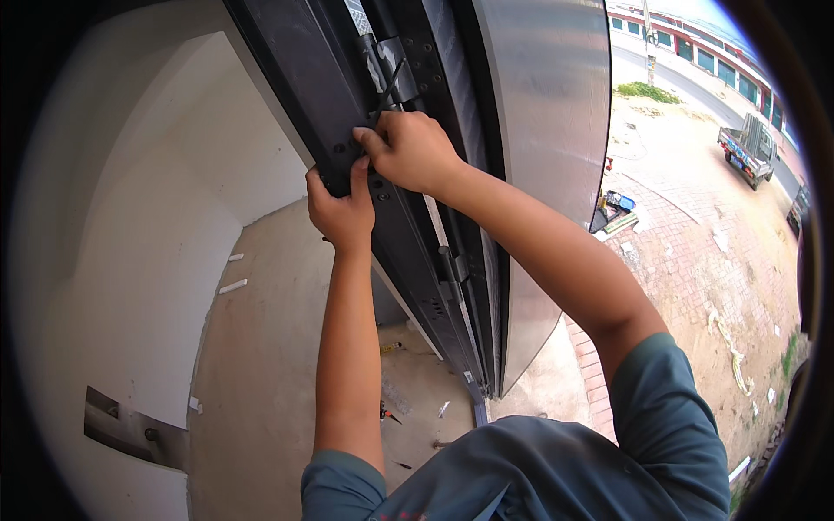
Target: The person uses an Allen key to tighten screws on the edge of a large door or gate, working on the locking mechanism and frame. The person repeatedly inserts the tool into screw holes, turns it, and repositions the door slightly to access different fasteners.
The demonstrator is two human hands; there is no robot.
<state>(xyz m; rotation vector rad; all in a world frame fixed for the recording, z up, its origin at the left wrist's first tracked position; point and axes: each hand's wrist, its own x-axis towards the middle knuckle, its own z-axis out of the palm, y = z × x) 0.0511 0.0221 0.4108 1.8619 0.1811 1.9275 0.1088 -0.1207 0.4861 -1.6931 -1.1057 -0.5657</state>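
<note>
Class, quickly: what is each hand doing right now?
Left hand: thumb and fingers apart, against the dark frame; whether it holds anything cannot be told.
Right hand: fingers curled at the frame; its grip is hidden.

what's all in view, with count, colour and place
frame: one, black, centre
hinges: at least two, dark, along frame
panel: one, silver, right of frame
walls: at least two, white, left
floor: one, beige, lower left
scraps: at least three, white, floor's left edge
small item: one, red and black, on floor
blue object: one, outdoors, beyond panel
truck: one, grey, outdoors, upper right
buildings: one row, red and white, top right
sleeves: two, dark green, bottom
left hand: one, bare, at frame
right hand: one, bare, at frame
</note>
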